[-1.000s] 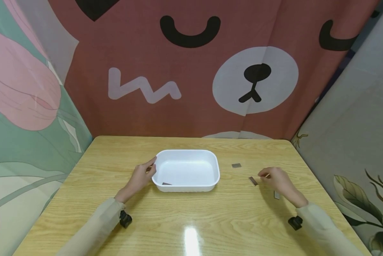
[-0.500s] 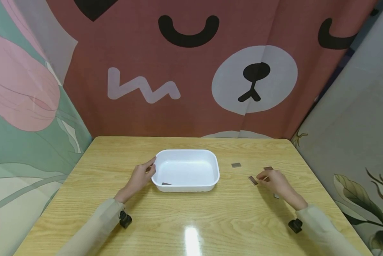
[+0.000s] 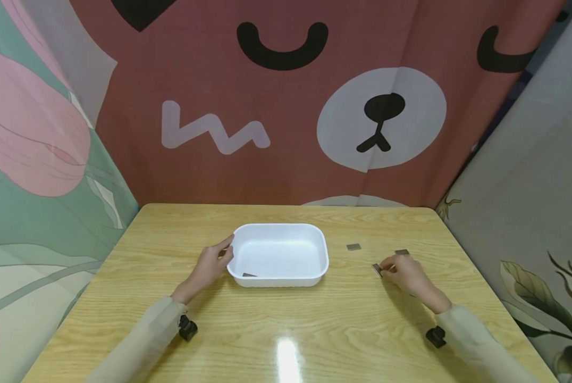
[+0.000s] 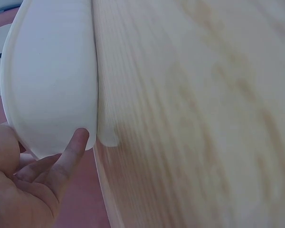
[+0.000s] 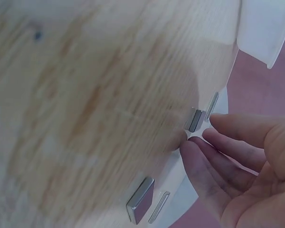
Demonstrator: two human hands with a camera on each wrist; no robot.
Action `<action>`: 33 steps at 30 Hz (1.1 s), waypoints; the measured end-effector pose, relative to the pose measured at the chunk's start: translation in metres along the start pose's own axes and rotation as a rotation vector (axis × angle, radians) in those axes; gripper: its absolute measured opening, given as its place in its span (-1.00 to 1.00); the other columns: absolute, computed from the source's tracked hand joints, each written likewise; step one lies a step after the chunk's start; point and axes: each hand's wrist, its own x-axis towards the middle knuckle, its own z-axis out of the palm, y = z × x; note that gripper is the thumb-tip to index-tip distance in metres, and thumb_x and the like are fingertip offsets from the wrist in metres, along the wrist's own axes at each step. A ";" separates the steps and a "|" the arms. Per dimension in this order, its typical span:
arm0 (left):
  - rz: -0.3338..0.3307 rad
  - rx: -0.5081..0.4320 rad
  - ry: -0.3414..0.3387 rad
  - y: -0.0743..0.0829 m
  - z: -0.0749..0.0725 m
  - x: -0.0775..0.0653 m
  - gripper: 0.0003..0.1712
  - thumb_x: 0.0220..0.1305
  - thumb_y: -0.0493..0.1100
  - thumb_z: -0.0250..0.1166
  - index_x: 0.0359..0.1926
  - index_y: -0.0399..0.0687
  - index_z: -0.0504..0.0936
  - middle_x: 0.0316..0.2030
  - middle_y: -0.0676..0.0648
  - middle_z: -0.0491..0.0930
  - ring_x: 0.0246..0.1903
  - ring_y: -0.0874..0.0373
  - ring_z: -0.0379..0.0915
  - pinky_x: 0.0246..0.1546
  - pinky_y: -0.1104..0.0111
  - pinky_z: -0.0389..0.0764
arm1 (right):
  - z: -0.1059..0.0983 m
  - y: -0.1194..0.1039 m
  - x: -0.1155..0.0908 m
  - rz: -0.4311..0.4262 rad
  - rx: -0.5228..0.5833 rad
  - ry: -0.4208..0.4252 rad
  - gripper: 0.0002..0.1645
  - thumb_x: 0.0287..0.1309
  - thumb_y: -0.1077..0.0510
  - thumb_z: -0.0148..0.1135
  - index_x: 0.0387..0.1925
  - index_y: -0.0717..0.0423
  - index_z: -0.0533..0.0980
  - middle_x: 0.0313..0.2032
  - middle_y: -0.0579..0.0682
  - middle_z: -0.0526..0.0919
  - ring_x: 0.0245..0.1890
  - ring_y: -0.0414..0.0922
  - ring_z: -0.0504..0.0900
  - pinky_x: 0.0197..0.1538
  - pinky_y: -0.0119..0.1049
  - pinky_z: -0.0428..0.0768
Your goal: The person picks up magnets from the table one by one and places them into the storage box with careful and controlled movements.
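Observation:
My left hand (image 3: pixel 210 263) holds the left end of a white plastic basin (image 3: pixel 277 279), its index finger against the outer wall (image 4: pixel 54 80). Inside the basin lies a small dark flat piece (image 3: pixel 249 275). My right hand (image 3: pixel 408 274) reaches low over the table with thumb and index finger apart, fingertips right at a small rectangular block (image 3: pixel 376 269) with a brown face. In the right wrist view this block (image 5: pixel 195 120) has silvery edges and shows between the two fingertips. The other fingers are bent behind.
A greyish block (image 3: pixel 353 247) lies between basin and right hand. Another block (image 3: pixel 402 252) shows just beyond that hand. One more block (image 5: pixel 141 201) lies nearer the wrist. The wooden table (image 3: pixel 219 340) meets a printed brown curtain (image 3: pixel 209 175) at its far edge.
My right hand has shifted left and down to the brown-faced block. A block behind the hand has come into view, and the one under the wrist is now almost covered. The left hand stays put.

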 end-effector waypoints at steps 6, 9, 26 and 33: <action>-0.027 -0.006 -0.007 0.000 0.000 0.001 -0.52 0.29 -0.21 -0.01 0.22 -0.21 0.26 0.07 -0.21 0.39 -0.14 0.01 0.48 -0.31 0.51 0.52 | 0.003 -0.002 0.002 -0.022 -0.022 0.030 -0.83 -0.12 0.28 0.31 -0.37 0.20 0.61 -0.39 0.08 0.61 -0.50 -0.13 0.57 -0.51 -0.28 0.55; -0.034 0.000 -0.011 -0.001 -0.001 0.001 -0.52 0.29 -0.20 -0.02 0.22 -0.21 0.26 0.07 -0.20 0.39 -0.15 0.01 0.48 -0.32 0.51 0.53 | 0.006 -0.005 0.002 -0.018 -0.037 0.046 -0.83 -0.13 0.27 0.33 -0.38 0.20 0.61 -0.40 0.08 0.61 -0.51 -0.13 0.57 -0.52 -0.29 0.55; -0.037 -0.006 -0.020 -0.002 0.000 0.001 -0.52 0.29 -0.20 -0.02 0.22 -0.21 0.25 0.09 -0.18 0.37 -0.13 0.01 0.47 -0.31 0.51 0.52 | 0.017 -0.005 0.002 -0.043 -0.094 0.114 -0.78 -0.24 0.27 0.40 -0.40 0.19 0.63 -0.48 0.01 0.57 -0.56 -0.18 0.52 -0.53 -0.31 0.53; -0.023 -0.008 -0.018 -0.002 0.000 0.001 -0.52 0.29 -0.22 -0.01 0.22 -0.22 0.26 0.07 -0.20 0.39 -0.15 0.02 0.48 -0.31 0.50 0.53 | 0.019 -0.005 0.003 -0.048 -0.105 0.128 -0.82 -0.24 0.26 0.40 -0.44 0.15 0.63 -0.50 -0.03 0.57 -0.54 -0.20 0.51 -0.51 -0.28 0.53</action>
